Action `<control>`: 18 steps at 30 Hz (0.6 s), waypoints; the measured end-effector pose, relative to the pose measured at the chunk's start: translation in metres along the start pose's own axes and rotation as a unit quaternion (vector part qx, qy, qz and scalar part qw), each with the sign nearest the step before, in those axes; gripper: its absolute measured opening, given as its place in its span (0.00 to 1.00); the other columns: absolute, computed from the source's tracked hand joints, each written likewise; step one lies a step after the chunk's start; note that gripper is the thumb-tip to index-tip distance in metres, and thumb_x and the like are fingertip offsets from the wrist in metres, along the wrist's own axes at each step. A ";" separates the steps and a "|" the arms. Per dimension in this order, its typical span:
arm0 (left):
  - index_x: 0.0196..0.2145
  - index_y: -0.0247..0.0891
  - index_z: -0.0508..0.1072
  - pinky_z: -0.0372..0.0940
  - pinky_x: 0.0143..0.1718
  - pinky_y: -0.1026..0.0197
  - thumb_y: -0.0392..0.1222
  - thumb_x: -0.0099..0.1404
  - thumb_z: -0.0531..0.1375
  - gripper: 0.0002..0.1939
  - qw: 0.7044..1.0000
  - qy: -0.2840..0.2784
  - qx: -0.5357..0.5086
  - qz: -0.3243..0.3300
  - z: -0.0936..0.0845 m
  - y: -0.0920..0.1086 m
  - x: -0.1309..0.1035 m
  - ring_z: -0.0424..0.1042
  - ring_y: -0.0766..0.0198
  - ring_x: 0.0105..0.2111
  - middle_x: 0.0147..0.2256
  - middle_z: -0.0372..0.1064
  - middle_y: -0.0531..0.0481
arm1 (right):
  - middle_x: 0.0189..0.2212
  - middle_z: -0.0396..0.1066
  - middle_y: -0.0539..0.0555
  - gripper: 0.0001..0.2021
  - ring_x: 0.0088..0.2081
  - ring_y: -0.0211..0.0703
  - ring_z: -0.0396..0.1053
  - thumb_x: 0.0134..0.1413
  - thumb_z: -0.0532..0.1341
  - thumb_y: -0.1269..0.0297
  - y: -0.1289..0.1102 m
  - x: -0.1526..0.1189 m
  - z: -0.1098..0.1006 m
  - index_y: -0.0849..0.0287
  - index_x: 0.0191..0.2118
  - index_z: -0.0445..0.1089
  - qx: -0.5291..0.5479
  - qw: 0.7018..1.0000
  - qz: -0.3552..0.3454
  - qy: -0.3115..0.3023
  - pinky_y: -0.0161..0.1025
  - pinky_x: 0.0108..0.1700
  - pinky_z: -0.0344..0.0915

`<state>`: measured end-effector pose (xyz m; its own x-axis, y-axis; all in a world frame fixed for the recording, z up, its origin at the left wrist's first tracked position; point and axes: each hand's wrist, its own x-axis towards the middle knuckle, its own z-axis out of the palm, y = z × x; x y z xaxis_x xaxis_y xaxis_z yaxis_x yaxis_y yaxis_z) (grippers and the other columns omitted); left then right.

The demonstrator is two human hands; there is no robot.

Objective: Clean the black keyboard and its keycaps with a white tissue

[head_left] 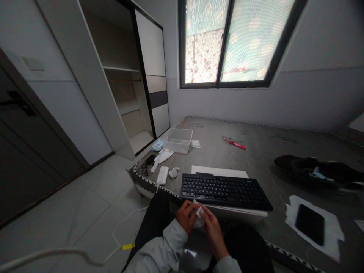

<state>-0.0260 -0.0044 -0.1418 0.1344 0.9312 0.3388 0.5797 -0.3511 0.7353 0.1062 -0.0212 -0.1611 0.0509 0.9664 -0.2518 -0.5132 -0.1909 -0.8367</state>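
Note:
My left hand (185, 217) and my right hand (212, 227) meet above my lap. Between their closed fingers is a crumpled white tissue (199, 220), pinched from both sides. Just beyond them a black keyboard (224, 190) rests on a white box (241, 213) at the bed's near edge. Another crumpled tissue (174, 173) lies to the left of the keyboard, beside a white power strip (162, 176).
A clear plastic box (178, 142) stands on the mattress at back left, near a black mouse (150, 159). Farther back lies a red item (236, 144). To the right are a black bag (295, 168) and a dark phone-like device (309, 223) on white paper (332, 231).

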 end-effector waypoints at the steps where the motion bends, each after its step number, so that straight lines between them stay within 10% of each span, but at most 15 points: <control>1: 0.40 0.44 0.77 0.70 0.38 0.63 0.36 0.62 0.56 0.12 1.000 0.003 0.002 -0.007 0.000 0.000 0.000 0.74 0.63 0.36 0.36 0.72 0.48 | 0.45 0.77 0.60 0.27 0.47 0.54 0.73 0.38 0.71 0.53 0.000 0.000 0.000 0.59 0.47 0.75 -0.006 1.000 -0.006 0.002 0.48 0.49 0.68; 18: 0.45 0.40 0.73 0.69 0.44 0.58 0.48 0.65 0.54 0.16 0.998 0.037 -0.048 -0.023 -0.002 0.003 0.003 0.74 0.58 0.41 0.39 0.75 0.45 | 0.35 0.79 0.56 0.26 0.36 0.50 0.75 0.38 0.69 0.47 0.010 0.007 -0.005 0.60 0.41 0.75 -0.055 0.996 -0.036 0.052 0.43 0.41 0.70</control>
<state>-0.0254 -0.0027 -0.1371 0.0483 0.9381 0.3429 0.5031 -0.3194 0.8030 0.1058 -0.0169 -0.1740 0.1752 0.9567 -0.2323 -0.4074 -0.1444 -0.9018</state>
